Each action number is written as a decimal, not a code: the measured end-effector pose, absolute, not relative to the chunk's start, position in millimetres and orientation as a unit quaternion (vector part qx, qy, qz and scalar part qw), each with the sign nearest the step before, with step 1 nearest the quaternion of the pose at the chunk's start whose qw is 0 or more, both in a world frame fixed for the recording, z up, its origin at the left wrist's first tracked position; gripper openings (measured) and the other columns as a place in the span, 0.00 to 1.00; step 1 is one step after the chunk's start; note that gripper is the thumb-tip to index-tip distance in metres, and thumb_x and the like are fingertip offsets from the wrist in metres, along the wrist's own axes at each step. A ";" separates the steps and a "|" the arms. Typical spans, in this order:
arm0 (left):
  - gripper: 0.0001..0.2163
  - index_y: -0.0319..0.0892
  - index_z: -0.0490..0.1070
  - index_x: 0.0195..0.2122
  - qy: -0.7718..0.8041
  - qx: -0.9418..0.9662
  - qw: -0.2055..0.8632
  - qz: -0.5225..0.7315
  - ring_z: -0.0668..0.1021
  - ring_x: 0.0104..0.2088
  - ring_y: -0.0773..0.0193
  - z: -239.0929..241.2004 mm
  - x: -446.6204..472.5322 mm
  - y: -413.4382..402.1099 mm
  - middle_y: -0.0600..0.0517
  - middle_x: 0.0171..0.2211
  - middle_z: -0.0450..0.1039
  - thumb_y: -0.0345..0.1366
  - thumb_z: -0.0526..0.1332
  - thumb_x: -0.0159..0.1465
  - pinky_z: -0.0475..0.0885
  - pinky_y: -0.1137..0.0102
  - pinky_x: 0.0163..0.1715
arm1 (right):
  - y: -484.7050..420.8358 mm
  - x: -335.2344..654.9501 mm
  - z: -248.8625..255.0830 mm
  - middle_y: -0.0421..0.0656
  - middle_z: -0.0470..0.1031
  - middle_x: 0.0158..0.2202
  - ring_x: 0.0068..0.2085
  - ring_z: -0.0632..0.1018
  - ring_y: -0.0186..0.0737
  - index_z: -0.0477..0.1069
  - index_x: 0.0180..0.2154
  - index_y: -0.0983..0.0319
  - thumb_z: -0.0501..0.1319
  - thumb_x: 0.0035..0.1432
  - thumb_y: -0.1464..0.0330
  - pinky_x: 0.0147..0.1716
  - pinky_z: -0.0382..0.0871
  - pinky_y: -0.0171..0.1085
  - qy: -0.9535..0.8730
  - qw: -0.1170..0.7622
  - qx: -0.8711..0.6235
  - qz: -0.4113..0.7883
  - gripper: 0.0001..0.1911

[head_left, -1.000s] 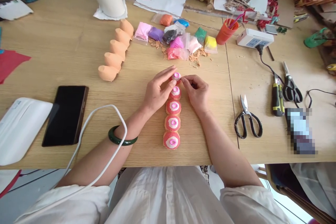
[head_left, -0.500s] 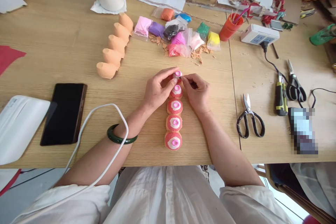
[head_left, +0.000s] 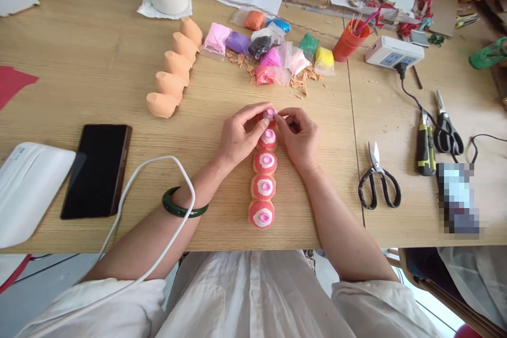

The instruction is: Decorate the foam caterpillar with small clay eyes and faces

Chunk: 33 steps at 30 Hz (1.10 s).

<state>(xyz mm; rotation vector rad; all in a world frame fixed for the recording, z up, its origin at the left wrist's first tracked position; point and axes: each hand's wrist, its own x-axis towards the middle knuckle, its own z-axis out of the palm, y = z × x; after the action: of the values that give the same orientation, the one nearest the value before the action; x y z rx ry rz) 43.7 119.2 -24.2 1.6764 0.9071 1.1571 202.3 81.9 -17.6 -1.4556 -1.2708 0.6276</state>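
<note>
"While the left hand curls around the far end of that row of pink domes, what is the right hand doing?"

"Working at the farthest dome, by the look of it; its thumb and forefinger press together at the dome's right edge, where a tiny dark speck shows; whether the fingers pinch that speck or it sits on the dome, I cannot tell."

"And the left fingers?"

"They close about the dome from the left; the thumb lies on its near side, the longer fingers along its far side; I take that hand to be the brace."

"Where does the row lie?"

"On the tabletop, running from near to far between the forearms; it is to the right of the plain peach row and on the near side of the coloured packets; the domes carry a white patch and a pink ring each."

"So which step is in hand?"

"Fine detailing, I would judge; patches and rings are in place on all five, so a small addition or touch-up at the far dome seems likely."

"What does the next move call for?"

"A light, exact touch from the right fingertips, I think, then a clean release; the left fingers should hold firm without squashing the ring."
</note>
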 end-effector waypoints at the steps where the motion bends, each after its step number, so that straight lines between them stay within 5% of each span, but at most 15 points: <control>1: 0.16 0.42 0.81 0.55 0.365 0.672 0.443 0.468 0.82 0.58 0.56 -24.1 43.8 119.1 0.45 0.56 0.82 0.37 0.65 0.68 0.76 0.63 0.63 | 82.0 202.7 -17.6 0.33 0.62 0.23 0.26 0.63 0.32 0.75 0.34 0.59 0.66 0.63 0.64 0.31 0.61 0.35 -0.531 0.530 -0.605 0.267 0.06; 10: 0.15 0.42 0.81 0.53 0.373 0.658 0.458 0.468 0.83 0.56 0.56 -21.5 42.8 118.1 0.46 0.55 0.82 0.41 0.67 0.68 0.79 0.65 0.59 | 83.8 206.0 -17.0 0.38 0.72 0.28 0.30 0.71 0.35 0.76 0.35 0.59 0.63 0.65 0.59 0.33 0.65 0.37 -0.507 0.550 -0.585 0.313 0.11; 16: 0.13 0.44 0.82 0.50 0.387 0.648 0.455 0.472 0.84 0.54 0.56 -20.5 42.2 117.1 0.46 0.54 0.83 0.42 0.69 0.67 0.80 0.62 0.59 | 67.4 205.1 -10.5 0.36 0.67 0.24 0.25 0.64 0.33 0.78 0.35 0.59 0.57 0.63 0.71 0.30 0.62 0.37 -0.524 0.546 -0.599 0.261 0.10; 23: 0.13 0.42 0.82 0.50 0.378 0.634 0.475 0.478 0.85 0.52 0.56 -19.5 43.3 116.9 0.45 0.52 0.84 0.39 0.69 0.66 0.81 0.63 0.56 | 57.8 200.9 -12.8 0.43 0.84 0.36 0.28 0.72 0.35 0.84 0.45 0.60 0.56 0.61 0.74 0.35 0.69 0.39 -0.586 0.513 -0.584 0.230 0.19; 33: 0.13 0.43 0.82 0.50 0.390 0.639 0.471 0.467 0.84 0.53 0.57 -18.3 41.8 116.8 0.46 0.53 0.83 0.41 0.69 0.67 0.80 0.64 0.57 | 59.3 199.7 -13.0 0.41 0.79 0.29 0.26 0.72 0.33 0.84 0.44 0.62 0.54 0.63 0.74 0.32 0.69 0.36 -0.569 0.527 -0.592 0.219 0.19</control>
<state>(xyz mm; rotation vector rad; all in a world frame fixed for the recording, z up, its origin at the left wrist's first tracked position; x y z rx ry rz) 41.8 116.8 -18.3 1.5656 0.9554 1.1434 199.7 59.3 -13.0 -1.4152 -1.3607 0.5232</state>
